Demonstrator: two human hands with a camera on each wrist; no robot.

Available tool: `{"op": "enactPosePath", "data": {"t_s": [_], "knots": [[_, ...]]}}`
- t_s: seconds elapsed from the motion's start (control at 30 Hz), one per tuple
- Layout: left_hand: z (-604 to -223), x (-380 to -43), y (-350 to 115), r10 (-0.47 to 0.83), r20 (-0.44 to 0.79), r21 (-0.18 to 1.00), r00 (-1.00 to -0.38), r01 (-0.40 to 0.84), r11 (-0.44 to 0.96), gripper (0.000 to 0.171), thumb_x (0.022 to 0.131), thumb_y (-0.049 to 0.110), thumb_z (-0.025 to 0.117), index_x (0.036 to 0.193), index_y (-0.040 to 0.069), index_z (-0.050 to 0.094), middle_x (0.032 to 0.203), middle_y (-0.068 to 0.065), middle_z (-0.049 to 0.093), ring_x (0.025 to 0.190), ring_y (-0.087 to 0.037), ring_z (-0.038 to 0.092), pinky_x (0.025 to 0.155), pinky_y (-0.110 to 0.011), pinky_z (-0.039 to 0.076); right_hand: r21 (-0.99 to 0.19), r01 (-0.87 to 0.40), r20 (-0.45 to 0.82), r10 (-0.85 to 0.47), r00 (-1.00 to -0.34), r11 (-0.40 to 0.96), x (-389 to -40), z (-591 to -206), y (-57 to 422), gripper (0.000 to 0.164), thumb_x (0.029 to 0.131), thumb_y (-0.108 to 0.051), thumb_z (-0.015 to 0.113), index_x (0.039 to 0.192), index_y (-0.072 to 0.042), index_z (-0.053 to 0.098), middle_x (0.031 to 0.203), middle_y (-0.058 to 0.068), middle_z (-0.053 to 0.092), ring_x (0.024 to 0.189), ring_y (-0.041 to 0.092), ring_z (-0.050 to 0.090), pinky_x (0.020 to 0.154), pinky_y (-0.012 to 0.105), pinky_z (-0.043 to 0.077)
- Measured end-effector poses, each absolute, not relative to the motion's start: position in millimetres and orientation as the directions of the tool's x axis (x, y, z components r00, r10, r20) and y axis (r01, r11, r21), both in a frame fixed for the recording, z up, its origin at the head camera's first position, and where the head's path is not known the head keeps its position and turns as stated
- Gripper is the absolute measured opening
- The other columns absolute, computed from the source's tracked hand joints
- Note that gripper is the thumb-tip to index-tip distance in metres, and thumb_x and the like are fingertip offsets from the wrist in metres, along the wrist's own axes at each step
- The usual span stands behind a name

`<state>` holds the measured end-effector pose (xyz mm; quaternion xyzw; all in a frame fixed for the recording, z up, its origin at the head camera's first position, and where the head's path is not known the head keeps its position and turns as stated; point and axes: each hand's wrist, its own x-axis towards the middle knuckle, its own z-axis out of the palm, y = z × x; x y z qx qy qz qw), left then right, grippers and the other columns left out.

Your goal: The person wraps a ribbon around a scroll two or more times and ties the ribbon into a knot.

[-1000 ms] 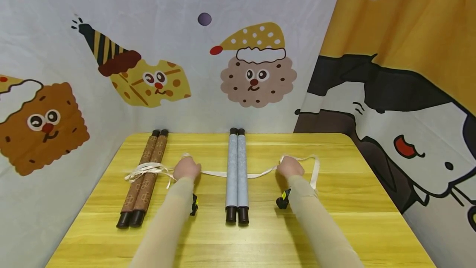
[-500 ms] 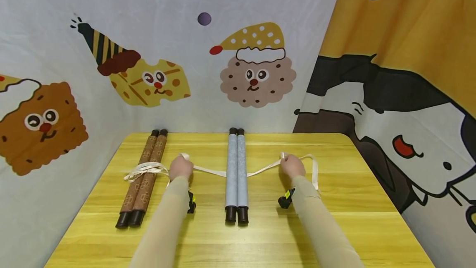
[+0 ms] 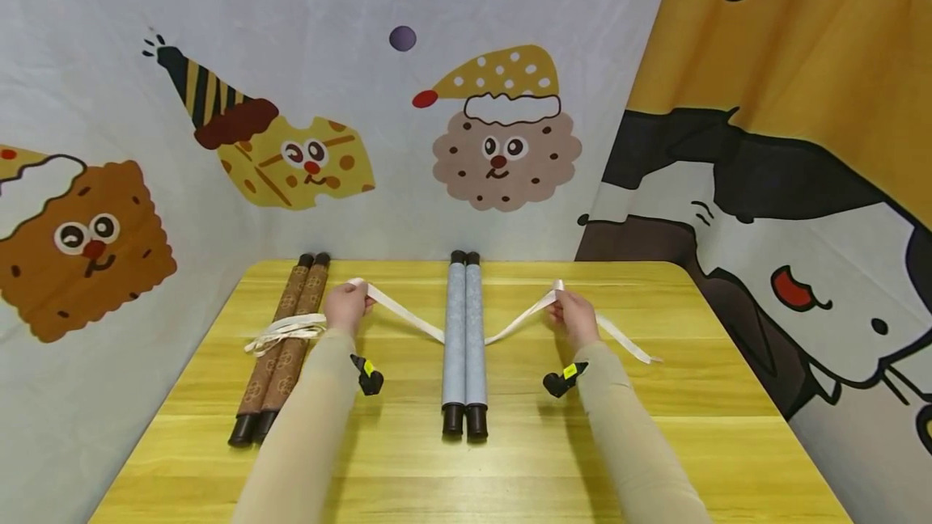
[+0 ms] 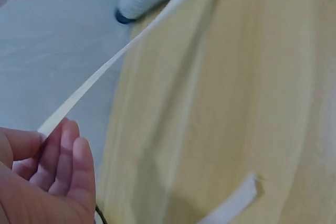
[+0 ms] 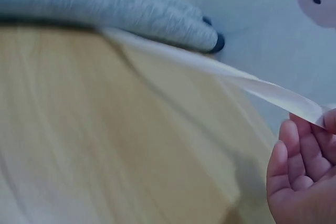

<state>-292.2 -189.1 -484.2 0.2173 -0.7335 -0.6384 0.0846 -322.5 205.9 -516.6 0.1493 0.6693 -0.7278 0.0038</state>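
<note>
A light blue scroll [image 3: 455,330] with two rolled halves and black end knobs lies lengthwise mid-table. From beneath it a cream ribbon [image 3: 408,315] comes out on both sides and slants upward. My left hand [image 3: 345,307] pinches the ribbon's left length between thumb and fingers, raised above the table; the left wrist view shows this pinch [image 4: 44,132] close up. On the other side my right hand [image 3: 575,318] pinches the right length at a similar height. The ribbon's loose right end [image 3: 641,354] trails past that hand onto the wood.
A brown patterned scroll [image 3: 294,354] lies at the left of the wooden table [image 3: 524,467], with a bundled cream ribbon [image 3: 291,330] across it. My left forearm covers part of its near end. A cartoon-printed cloth [image 3: 408,184] hangs behind the table's far edge.
Both hands have risen, the left also shifting left, so the ribbon now slopes up steeply from the blue scroll. Its right tail, looped before, now stretches out to the right. The scrolls stay put.
</note>
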Motion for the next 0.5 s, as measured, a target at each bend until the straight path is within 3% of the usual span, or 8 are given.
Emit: {"op": "enactPosePath", "data": {"t_s": [0.17, 0.37, 0.5], "knots": [[-474.0, -294.8, -184.6, -0.365, -0.184, 0.981, -0.913, -0.147, -0.125, 0.04, 0.103, 0.015, 0.055, 0.133, -0.011, 0.053, 0.105, -0.018, 0.067, 0.074, -0.008, 0.067, 0.08, -0.027, 0.056, -0.972, 0.148, -0.174, 0.134, -0.976, -0.184, -322.9, -499.0, 199.4, 0.037, 0.105, -0.022, 0.049, 0.125, 0.008, 0.056, 0.092, 0.001, 0.067, 0.078, 0.01, 0.057, 0.074, 0.022, 0.049], [-455.0, -296.8, -173.0, -0.235, -0.183, 0.96, -0.955, -0.122, -0.253, 0.036, 0.103, 0.016, 0.055, 0.131, -0.007, 0.057, 0.12, -0.018, 0.067, 0.097, -0.018, 0.07, 0.087, -0.03, 0.054, -0.984, 0.036, -0.051, 0.084, -0.995, -0.173, -323.3, -470.3, 186.8, 0.036, 0.107, -0.023, 0.048, 0.122, 0.008, 0.058, 0.104, 0.003, 0.069, 0.084, 0.011, 0.058, 0.083, 0.026, 0.049], [-438.7, -298.0, -159.9, -0.112, -0.141, 0.982, -0.984, -0.124, -0.145, 0.036, 0.103, 0.017, 0.057, 0.129, -0.006, 0.06, 0.112, -0.016, 0.069, 0.101, -0.024, 0.068, 0.077, -0.027, 0.056, -0.993, -0.032, 0.027, 0.043, -0.999, -0.117, -323.0, -451.9, 178.1, 0.037, 0.107, -0.024, 0.048, 0.12, 0.009, 0.059, 0.11, 0.008, 0.068, 0.096, 0.014, 0.061, 0.091, 0.032, 0.048]]}}
